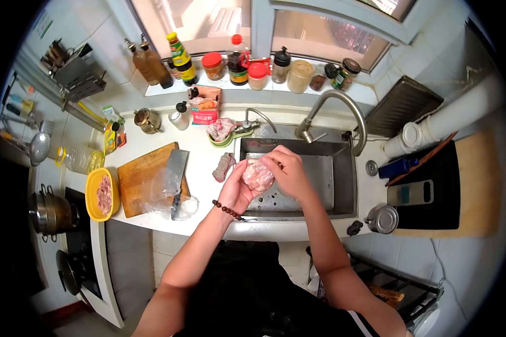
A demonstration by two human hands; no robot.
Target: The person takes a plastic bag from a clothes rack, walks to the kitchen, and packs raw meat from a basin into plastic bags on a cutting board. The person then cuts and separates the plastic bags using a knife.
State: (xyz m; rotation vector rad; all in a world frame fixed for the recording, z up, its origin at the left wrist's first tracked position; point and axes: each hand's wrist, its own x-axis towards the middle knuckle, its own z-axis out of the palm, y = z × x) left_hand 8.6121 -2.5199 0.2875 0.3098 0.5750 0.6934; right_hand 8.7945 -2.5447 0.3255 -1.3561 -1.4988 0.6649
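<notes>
A pale pink lump of raw meat (258, 175) is held up over the near left part of the steel sink (343, 210). Cupped beneath and along its left side is my left hand (235, 192), with a dark bead bracelet at the wrist. My right hand (291, 175) closes on the lump from the right, fingers bent over its upper edge. Left of the sink, a cleaver (176, 171) lies across a wooden cutting board (135, 177), partly over a clear plastic bag (157, 199). A yellow bowl (114, 209) of pink meat pieces stands beside the board.
A curved faucet (343, 96) arches over the sink's back right. A grey-red cloth (224, 167) lies left of the basin. Bottles and jars, including a red-lidded jar (212, 66), line the windowsill. A metal canister (382, 219) stands at right, an oil jug (81, 159) at left.
</notes>
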